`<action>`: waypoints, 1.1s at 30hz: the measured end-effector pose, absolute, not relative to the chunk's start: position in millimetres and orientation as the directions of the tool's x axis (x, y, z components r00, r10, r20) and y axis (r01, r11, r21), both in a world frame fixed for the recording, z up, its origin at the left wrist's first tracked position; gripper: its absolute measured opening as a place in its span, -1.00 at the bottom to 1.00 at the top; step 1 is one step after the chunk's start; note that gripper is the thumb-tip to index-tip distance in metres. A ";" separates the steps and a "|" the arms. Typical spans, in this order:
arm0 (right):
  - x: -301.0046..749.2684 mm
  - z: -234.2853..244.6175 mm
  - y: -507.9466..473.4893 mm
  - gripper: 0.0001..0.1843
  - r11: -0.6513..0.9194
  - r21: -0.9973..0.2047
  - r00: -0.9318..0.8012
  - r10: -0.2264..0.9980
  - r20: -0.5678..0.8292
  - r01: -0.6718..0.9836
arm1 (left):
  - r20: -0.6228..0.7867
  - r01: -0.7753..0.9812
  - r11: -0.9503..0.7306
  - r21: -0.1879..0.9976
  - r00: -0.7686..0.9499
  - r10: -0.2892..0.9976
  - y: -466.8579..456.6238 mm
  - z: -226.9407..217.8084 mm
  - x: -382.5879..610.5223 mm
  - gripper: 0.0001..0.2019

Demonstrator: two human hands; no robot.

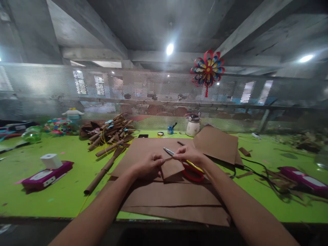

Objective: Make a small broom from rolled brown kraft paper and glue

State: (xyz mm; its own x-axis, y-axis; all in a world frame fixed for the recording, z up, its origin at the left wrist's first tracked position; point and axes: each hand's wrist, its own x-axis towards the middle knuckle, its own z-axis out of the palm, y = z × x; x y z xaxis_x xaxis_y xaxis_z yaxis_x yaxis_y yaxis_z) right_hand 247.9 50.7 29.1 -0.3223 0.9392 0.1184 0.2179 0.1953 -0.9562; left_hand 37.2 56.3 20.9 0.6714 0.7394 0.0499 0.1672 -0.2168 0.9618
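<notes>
Open lane: bright green tabletop [79,152] between purple-and-white plastic packet [47,176] on the left and long rolled brown-paper tube [102,173]; more room front right. Blocked: heaped brown-paper rolls [110,148] back left, angled flat brown sheet [217,141] and looping black cable [266,172] right of the right hand [190,153], tall perforated translucent screen [143,85] across the back

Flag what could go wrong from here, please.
A metal blade lies close to the left hand and right hand; a slip might nick skin. The small brown paper piece between them could crease if pulled unevenly. The nearest brown sheet reaches the front edge of the green table, where it might get snagged.
</notes>
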 end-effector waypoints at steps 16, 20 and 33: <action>256.8 24.0 63.2 -0.67 0.124 -0.978 -0.360 0.931 0.056 0.169 | -0.049 0.111 -0.040 0.993 0.696 0.717 73.4 6.6 33.1 -0.76; 258.5 23.9 62.7 -0.65 0.102 -0.984 -0.392 0.919 0.038 0.143 | -0.036 0.049 0.001 0.999 0.704 0.710 71.1 5.6 34.0 -0.78; 255.5 31.0 53.6 -0.60 0.206 -0.969 -0.371 0.917 0.143 0.137 | -0.060 0.110 -0.022 0.994 0.685 0.726 61.6 18.5 31.2 -0.76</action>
State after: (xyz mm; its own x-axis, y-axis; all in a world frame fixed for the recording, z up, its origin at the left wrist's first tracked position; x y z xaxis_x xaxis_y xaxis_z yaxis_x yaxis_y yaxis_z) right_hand 255.5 53.6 31.0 -0.3713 0.9175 0.1427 0.1367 0.2060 -0.9690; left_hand 31.2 61.6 18.5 0.6852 0.7258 -0.0599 0.1097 -0.0216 0.9937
